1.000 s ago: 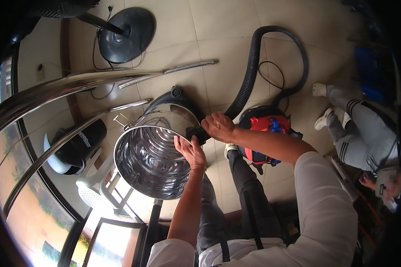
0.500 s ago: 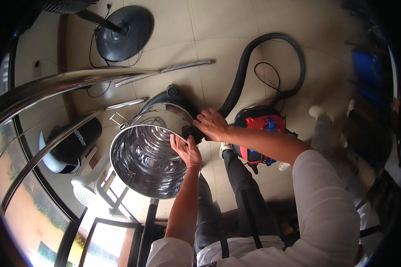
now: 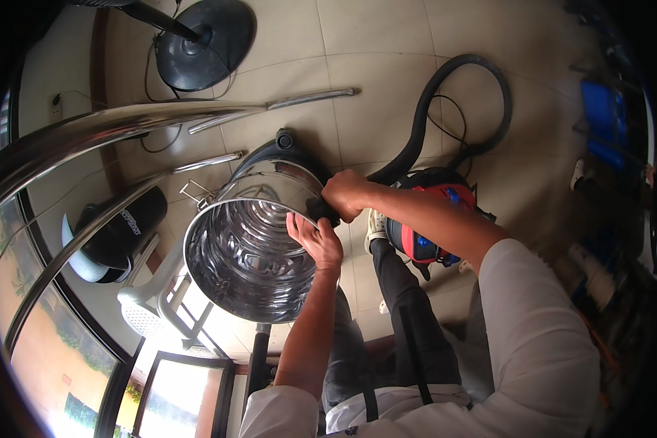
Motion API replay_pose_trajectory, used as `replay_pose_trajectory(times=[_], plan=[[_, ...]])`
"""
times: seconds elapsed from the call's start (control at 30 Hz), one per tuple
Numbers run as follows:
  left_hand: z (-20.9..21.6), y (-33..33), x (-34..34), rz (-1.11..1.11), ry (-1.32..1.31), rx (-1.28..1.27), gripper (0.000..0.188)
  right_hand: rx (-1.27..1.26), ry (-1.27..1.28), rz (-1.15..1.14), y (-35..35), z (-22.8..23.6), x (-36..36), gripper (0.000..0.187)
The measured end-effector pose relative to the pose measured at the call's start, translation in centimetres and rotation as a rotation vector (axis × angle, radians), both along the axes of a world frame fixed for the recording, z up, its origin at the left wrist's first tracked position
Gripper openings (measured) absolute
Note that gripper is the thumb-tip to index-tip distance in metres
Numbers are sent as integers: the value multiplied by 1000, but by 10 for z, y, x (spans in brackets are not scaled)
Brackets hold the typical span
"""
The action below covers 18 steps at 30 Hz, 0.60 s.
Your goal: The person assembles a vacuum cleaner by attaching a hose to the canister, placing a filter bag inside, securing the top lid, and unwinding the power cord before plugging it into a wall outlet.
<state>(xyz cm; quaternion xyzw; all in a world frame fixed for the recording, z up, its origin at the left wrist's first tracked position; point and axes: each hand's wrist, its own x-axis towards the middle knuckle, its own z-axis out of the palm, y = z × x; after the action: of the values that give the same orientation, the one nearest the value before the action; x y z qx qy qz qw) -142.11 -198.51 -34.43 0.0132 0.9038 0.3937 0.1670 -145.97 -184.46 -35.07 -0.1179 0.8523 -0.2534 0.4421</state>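
Note:
A shiny steel vacuum tank [image 3: 230, 274] stands without a lid in front of me, its open mouth facing up toward me. My left hand [image 3: 318, 241] is closed on the right part of its rim, fingers over the inside and thumb outside. My right hand [image 3: 348, 196] is a closed fist round the end of a ribbed black hose [image 3: 418, 128], at a black fitting [image 3: 321, 210] on the tank's outer side. The fist hides most of the hose end. A wire latch [image 3: 194, 193] sticks out at the tank's left.
The hose loops to a red and black vacuum head [image 3: 423, 241] by my foot. Steel tubes [image 3: 109, 135] arch across the left. Beyond the tank stand its dark wheeled base [image 3: 288, 146] and a fan base [image 3: 204, 45]. A white plastic chair [image 3: 153, 292] is at the left.
My right hand has gone from extended fingers on the fitting to a fist wrapped round the hose end. My left hand stays at the rim. A person at the right has moved.

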Motion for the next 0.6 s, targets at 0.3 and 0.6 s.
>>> replay_pose_trajectory(times=[0.3,0.6], plan=[[5,1,3,53,-43,35,26,237,995,-203,1,-24,65,16],[-6,-9,1,-71,-29,-11,26,-36,392,-148,7,-21,36,26]])
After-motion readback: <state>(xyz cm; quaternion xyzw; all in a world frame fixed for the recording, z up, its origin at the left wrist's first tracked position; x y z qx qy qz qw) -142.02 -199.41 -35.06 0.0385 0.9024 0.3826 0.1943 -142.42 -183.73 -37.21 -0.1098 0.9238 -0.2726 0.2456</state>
